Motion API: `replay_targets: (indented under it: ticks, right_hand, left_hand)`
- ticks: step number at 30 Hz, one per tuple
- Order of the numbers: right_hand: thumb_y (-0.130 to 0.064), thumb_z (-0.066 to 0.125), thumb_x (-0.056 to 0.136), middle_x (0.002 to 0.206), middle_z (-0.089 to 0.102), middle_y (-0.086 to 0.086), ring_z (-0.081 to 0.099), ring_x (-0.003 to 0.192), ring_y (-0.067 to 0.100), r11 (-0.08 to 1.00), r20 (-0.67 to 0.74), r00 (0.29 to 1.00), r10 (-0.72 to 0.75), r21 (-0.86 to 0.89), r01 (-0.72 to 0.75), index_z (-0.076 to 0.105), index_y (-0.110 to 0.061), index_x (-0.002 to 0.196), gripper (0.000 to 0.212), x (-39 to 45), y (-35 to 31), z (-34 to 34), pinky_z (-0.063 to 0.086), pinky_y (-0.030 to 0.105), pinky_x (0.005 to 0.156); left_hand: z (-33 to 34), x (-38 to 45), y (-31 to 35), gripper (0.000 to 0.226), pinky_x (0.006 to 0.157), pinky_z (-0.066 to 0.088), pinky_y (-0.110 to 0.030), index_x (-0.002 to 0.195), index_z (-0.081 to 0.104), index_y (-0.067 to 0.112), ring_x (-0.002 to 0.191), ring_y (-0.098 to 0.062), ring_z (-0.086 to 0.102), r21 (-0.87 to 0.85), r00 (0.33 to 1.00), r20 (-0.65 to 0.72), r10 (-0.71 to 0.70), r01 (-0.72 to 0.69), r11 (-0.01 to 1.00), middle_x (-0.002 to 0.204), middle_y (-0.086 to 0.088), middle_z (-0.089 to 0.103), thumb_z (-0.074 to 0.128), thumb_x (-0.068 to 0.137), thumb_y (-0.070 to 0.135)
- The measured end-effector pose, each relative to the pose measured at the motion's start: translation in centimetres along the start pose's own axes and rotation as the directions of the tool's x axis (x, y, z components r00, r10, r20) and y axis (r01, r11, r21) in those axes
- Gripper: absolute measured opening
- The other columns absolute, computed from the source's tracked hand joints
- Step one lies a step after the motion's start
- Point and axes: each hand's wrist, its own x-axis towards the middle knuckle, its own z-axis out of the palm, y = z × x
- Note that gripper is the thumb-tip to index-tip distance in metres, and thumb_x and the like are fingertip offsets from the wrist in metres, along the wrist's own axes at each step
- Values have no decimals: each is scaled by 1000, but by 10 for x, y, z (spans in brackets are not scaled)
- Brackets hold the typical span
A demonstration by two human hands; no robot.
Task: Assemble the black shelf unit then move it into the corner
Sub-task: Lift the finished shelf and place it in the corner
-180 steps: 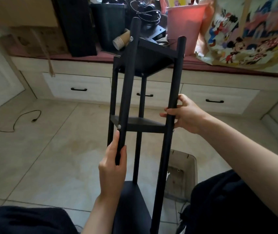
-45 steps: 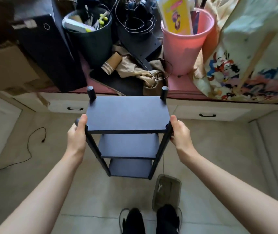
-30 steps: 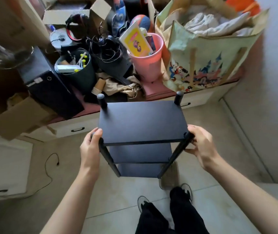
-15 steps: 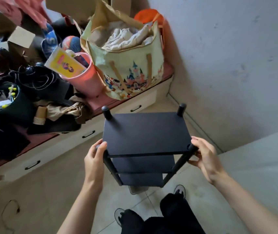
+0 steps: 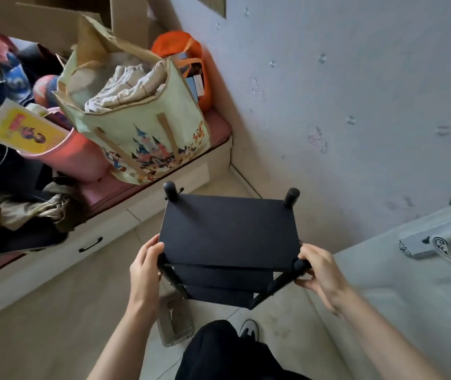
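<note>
The grey wall (image 5: 356, 91) fills the upper right, and the black shelf unit (image 5: 229, 231) stands upright in front of it, seen from above, its top board level with two lower boards stacked beneath. Whether the shelf unit's feet touch the tiled floor (image 5: 40, 311) cannot be told. To the left of the shelf unit runs a low white drawer bench (image 5: 103, 231) with a pink cushion top, which meets the wall in a corner just beyond the shelf unit's far side. To the right of the shelf unit is a pale covered surface (image 5: 410, 283). On the bench, up and left of the shelf unit, stands a large cartoon-print bag (image 5: 147, 138) stuffed with cloth, with a pink bucket (image 5: 70, 157) beside it on the left and an orange bag (image 5: 183, 61) behind it against the wall. Cardboard boxes (image 5: 54, 20) rise behind those. Below the shelf unit on the floor lies a clear plastic tray (image 5: 175, 322), and beside it the person's dark trousers and a shoe (image 5: 249, 329). The left hand (image 5: 144, 267) grips the shelf unit's near left post, fingers curled on the top board's edge. The right hand (image 5: 320, 270) is wrapped around the near right post just below its cap. Two round post caps (image 5: 170, 189) stick up at the shelf unit's far corners.
</note>
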Motion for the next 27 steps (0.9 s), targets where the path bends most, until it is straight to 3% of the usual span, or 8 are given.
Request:
replay_targets:
  ticks: [5,9,13,17,20,22,24,27]
  right_hand:
    - [-5,44,85,61,29,0,29,62,18,998,-51,997,58,19,-57,28,-21,56,37,33,-18,-14,33,38,70]
    - [0,43,81,62,24,2,23,62,18,993,-98,988,116,48,-112,24,-19,63,32,70,-33,-20,29,39,68]
    - [0,47,73,57,24,0,23,57,19,985,-122,978,172,41,-168,25,-21,57,34,115,-50,-16,28,33,61]
    - [4,46,70,51,29,-2,29,52,18,972,-182,955,233,47,-228,26,-18,63,30,171,-69,0,36,31,57]
    - [8,44,70,51,29,-2,30,56,21,953,-232,925,301,37,-301,28,-16,66,29,211,-81,17,38,30,56]
    - [8,44,69,53,30,-1,30,58,21,940,-246,908,338,40,-339,29,-15,67,28,236,-86,27,38,30,58]
    - [8,44,68,61,31,1,31,62,22,932,-259,896,361,70,-356,29,-15,68,27,261,-90,38,39,32,61]
    - [10,41,67,66,27,3,28,63,22,921,-272,880,390,130,-368,26,-16,66,30,299,-91,50,37,34,64]
  left_hand:
    - [39,27,15,58,106,44,-52,115,71,37,117,-22,62,31,998,54,-22,20,999,116,5,72,59,60,54]
    - [68,63,28,60,100,47,-47,114,71,36,115,-21,62,49,995,87,-43,39,998,115,5,73,58,58,50]
    - [94,116,39,53,95,48,-42,110,71,39,112,-16,61,94,989,121,-83,72,993,112,11,72,55,61,47]
    - [117,187,55,48,85,47,-35,103,72,39,108,-13,61,159,970,169,-175,148,976,109,13,72,55,58,41]
    - [131,239,66,29,77,43,-34,78,74,32,87,-17,59,220,951,187,-246,203,954,84,17,71,54,58,32]
    - [143,272,73,8,70,32,-38,52,59,29,73,-20,40,268,935,215,-282,221,937,58,14,53,53,57,29]
    - [156,303,75,12,71,29,-39,45,49,28,74,-20,34,306,920,214,-327,255,917,59,9,46,53,56,26]
    - [179,348,72,24,67,32,-37,40,49,27,73,-20,40,319,907,181,-380,311,895,70,1,49,53,62,17]
